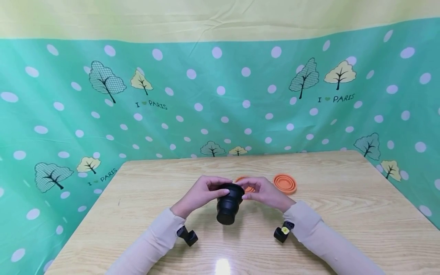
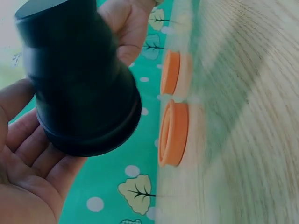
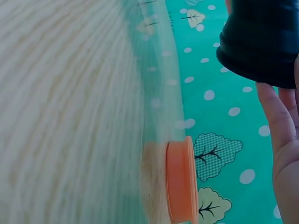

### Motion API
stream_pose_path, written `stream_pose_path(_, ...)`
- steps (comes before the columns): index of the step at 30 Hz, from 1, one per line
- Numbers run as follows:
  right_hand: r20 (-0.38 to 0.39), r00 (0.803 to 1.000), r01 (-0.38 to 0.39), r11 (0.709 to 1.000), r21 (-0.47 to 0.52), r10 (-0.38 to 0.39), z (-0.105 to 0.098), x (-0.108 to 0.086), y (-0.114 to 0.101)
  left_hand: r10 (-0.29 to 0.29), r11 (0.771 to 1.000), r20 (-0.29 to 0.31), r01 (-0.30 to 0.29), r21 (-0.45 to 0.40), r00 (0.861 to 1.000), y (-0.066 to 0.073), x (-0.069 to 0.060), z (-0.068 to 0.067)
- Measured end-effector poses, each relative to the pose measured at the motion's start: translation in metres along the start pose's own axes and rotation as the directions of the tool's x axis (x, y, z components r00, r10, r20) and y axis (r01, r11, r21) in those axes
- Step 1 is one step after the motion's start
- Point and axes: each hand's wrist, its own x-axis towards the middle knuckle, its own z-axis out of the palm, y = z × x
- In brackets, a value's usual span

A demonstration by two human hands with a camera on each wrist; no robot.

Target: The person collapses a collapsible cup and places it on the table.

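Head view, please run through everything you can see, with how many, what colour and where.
Cup: one, black, held above the table
Dishes: two, orange, on the table beyond the cup, one partly hidden by the right hand
Table: one, light wood, below everything
Cloth: one, green and yellow with pale dots and trees, behind the table
Wrist cameras: two, black, one per wrist
Sleeves: two, pale, on both arms
Hands: two, left and right, either side of the cup
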Motion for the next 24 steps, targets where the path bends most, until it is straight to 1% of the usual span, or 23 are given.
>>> stream_pose_path(8,0.064,0.998,0.004,0.999,0.033,-0.006,-0.003,-0.002,-0.002,0.023,1.0,0.0,-0.023,0.015,1.0,-0.001,0.0,0.003)
stream_pose_path(11,0.062,0.998,-0.004,1.0,0.016,0.003,-0.004,-0.002,-0.005,0.033,0.999,-0.017,-0.033,0.013,0.999,-0.001,0.0,0.004)
stream_pose_path(14,0.026,0.999,-0.033,0.999,-0.005,0.033,-0.004,-0.002,-0.007,0.038,0.999,-0.049,-0.037,0.025,0.998,-0.002,0.001,0.006)
stream_pose_path(19,-0.062,0.992,-0.106,0.994,0.03,0.107,0.002,0.001,-0.011,0.043,0.998,-0.112,-0.037,0.052,0.993,-0.004,0.003,0.008)
stream_pose_path(22,-0.099,0.986,-0.134,0.991,0.03,0.136,0.004,0.002,-0.013,0.033,0.999,-0.125,-0.029,0.028,0.992,-0.005,0.004,0.01)
stream_pose_path(24,-0.109,0.984,-0.14,0.99,0.025,0.142,0.004,0.002,-0.015,0.018,1.0,-0.126,-0.017,0.01,0.992,-0.005,0.005,0.01)
